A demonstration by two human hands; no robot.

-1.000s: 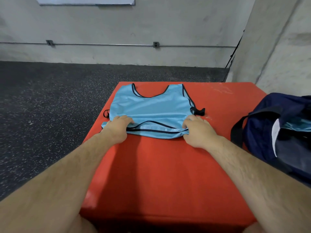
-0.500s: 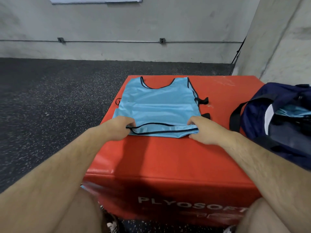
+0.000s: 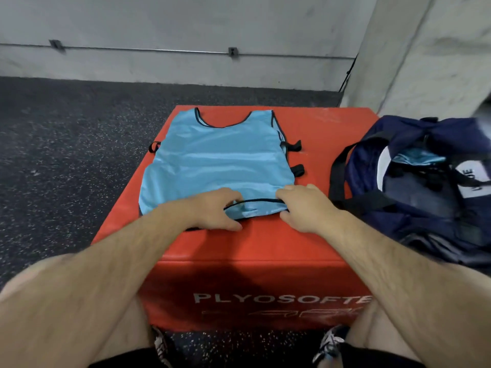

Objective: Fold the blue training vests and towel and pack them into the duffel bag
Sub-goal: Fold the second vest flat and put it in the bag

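A light blue training vest [image 3: 218,158] with black trim lies flat on the red plyo box [image 3: 265,243], neck away from me. My left hand [image 3: 216,208] rests on the vest's near hem towards its middle, fingers curled over the black edge. My right hand [image 3: 305,205] pinches the hem at the vest's near right corner. The navy duffel bag [image 3: 414,187] sits open on the right side of the box, and light blue cloth [image 3: 417,159] shows inside it. I cannot see a towel.
The box stands on dark speckled rubber floor [image 3: 66,155], with a grey concrete wall [image 3: 186,35] behind and a pillar [image 3: 425,49] at the back right. The bag's black strap [image 3: 337,166] lies near the vest's side ties. My knees and shoes show below the box's front face.
My left hand has slid right along the near hem, from the left corner towards the middle. The right hand has kept its grip at the right corner. The camera has pulled back and tilted down.
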